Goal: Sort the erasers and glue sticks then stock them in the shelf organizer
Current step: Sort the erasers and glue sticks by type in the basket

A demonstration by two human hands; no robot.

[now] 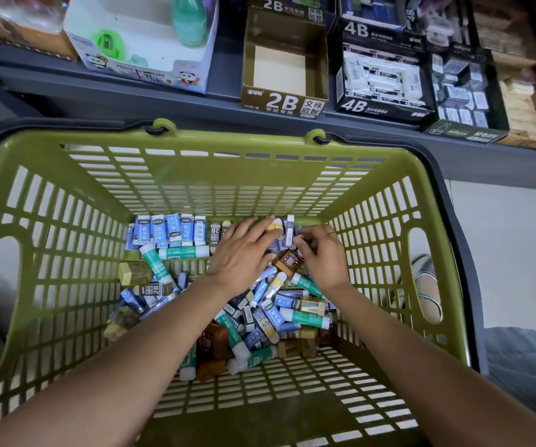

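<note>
Sorting is under way in the green basket (67, 175): left hand (244, 250) lies flat on erasers at twelve o'clock, right hand (320, 253) seemingly pinches one; next, line it upright.

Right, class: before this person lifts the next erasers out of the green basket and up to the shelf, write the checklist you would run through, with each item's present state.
1. Right hand has hold of an eraser: ok, fingers pinch one held upright.
2. Left hand free to gather: ok, fingers straight, resting on the pile.
3. 2B box on the shelf has room: ok, it looks empty.
4. 4B box has room: cannot tell, it already looks well filled.
5. Erasers and glue sticks separated: not ok, mostly mixed on the floor of the basket; only a blue row stands sorted at the back.
</note>
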